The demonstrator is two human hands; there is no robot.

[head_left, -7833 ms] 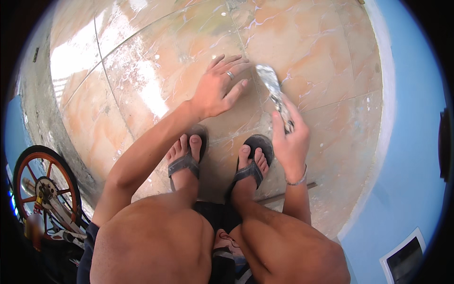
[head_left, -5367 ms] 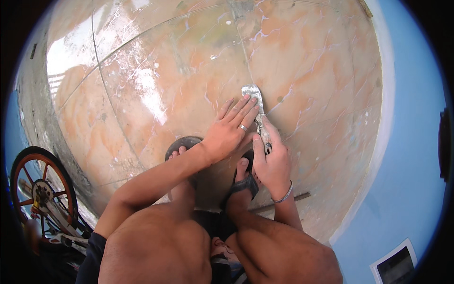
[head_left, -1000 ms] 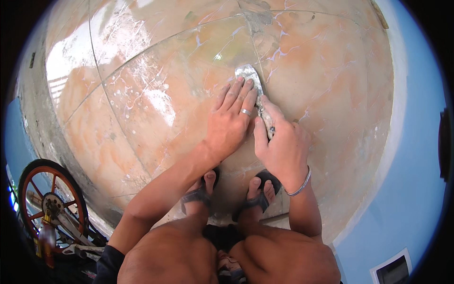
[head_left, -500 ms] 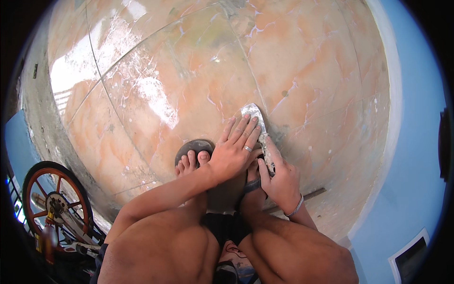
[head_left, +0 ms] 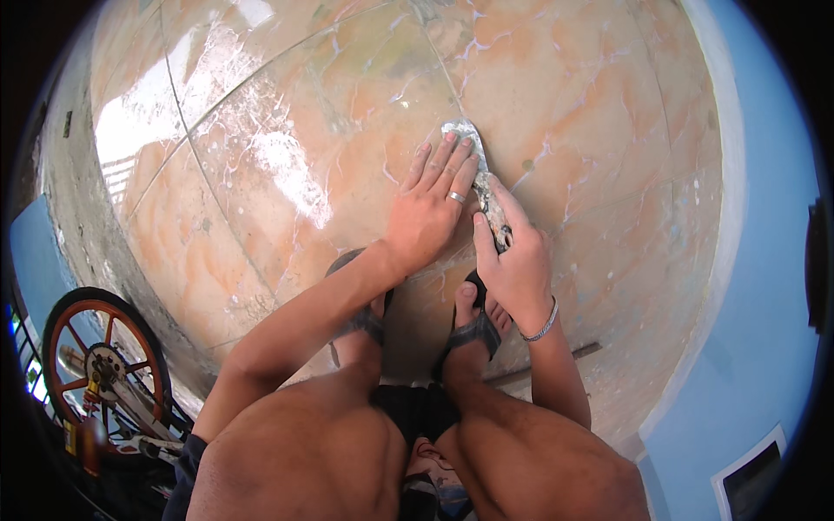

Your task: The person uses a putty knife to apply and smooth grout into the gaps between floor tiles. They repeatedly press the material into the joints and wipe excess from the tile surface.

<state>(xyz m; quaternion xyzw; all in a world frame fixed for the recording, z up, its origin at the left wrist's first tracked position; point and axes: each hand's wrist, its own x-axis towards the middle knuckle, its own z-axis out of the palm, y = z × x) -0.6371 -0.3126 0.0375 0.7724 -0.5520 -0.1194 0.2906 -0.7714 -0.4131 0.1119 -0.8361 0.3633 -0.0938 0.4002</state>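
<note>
My right hand (head_left: 519, 269), with a bracelet at the wrist, is closed around the worn, paint-flecked handle of a trowel (head_left: 488, 198). Its forefinger stretches along the handle. The silver blade lies low against the tiled floor (head_left: 599, 122), its tip at the joint line between tiles. My left hand (head_left: 424, 213), wearing a ring, is open, palm down, with its outstretched fingertips resting on the blade. The underside of the blade is hidden.
My feet in dark sandals (head_left: 473, 326) stand just below the hands. A thin strip (head_left: 547, 365) lies by my right leg. A pale blue wall (head_left: 764, 260) rises on the right. At left is a wheel with orange spokes (head_left: 104, 365).
Both hands and the trowel have moved forward along the tile joint, away from my feet. The right hand still grips the handle and the left fingers still rest on the blade.
</note>
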